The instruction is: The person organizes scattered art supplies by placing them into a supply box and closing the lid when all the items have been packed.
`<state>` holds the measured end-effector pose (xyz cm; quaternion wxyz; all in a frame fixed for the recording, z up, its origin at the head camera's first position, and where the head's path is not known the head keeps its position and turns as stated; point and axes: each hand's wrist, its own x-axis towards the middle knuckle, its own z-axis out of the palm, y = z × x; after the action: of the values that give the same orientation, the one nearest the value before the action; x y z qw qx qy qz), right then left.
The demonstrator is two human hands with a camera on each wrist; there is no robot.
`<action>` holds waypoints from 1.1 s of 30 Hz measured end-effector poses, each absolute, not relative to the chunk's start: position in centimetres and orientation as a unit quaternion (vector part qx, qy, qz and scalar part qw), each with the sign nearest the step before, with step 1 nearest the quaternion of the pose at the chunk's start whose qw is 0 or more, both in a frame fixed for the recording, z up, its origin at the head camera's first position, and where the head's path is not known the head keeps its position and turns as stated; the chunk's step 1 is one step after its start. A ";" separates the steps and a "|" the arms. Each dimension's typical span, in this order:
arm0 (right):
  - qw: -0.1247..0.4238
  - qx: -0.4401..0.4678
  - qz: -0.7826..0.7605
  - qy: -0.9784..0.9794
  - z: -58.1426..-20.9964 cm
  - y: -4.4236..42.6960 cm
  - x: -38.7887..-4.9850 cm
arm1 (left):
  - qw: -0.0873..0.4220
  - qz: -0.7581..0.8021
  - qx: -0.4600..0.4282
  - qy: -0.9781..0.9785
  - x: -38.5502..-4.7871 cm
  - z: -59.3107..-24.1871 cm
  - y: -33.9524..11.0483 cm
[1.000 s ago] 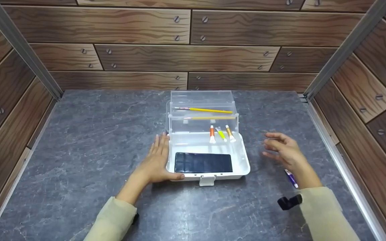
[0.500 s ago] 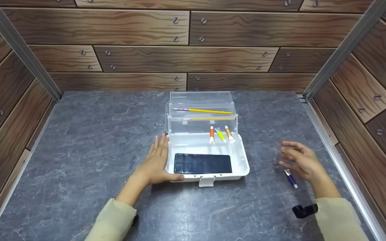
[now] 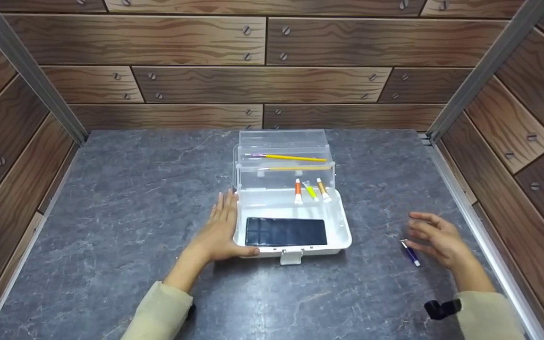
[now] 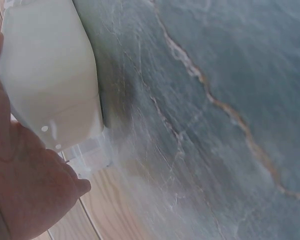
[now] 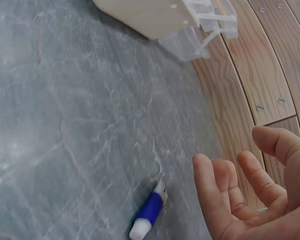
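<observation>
An opened white box [image 3: 341, 222] with clear trays holds a black flat slab [image 3: 286, 232], an orange tube [image 3: 298, 190], a yellow-green tube [image 3: 310, 191] and a gold tube [image 3: 323, 189]. My left hand [image 3: 215, 238] rests along its left side, fingers extended, thumb on the front rim; the left wrist view shows this hand [image 4: 30, 185] against the white side [image 4: 50, 70]. On the right, my right hand [image 3: 442, 241] hovers empty with loosely bent fingers beside a purple tube [image 3: 411, 253]. The right wrist view shows the hand [image 5: 260, 200] right of that tube [image 5: 150, 210].
Two yellow-handled brushes [image 3: 295, 157] lie in the clear upper trays behind the box's white base. The grey marbled table [image 3: 125, 198] is bordered by wood-patterned walls [image 3: 196, 40] and metal rails [image 3: 484, 241]. The box's latch [image 3: 291, 257] hangs at its front.
My right hand has moved right and toward the table's front, coming beside the purple tube. My left hand has stayed on the box.
</observation>
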<state>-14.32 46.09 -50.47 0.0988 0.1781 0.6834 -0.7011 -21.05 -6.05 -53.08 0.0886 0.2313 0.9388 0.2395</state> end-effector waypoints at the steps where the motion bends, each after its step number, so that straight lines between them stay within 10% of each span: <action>1: 0.100 0.178 -0.703 0.681 -50.5 46.2 -14.3 | 0.088 0.239 0.231 0.939 -21.0 -53.1 -6.1; 33: 0.171 0.210 -0.642 0.718 -52.4 47.5 -13.4 | 0.083 0.246 0.232 0.938 -21.2 -53.3 -6.1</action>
<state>-13.42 47.52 -52.45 0.1706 0.2096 0.7177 -0.6417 -21.21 -6.05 -53.34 0.0826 0.2320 0.9375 0.2458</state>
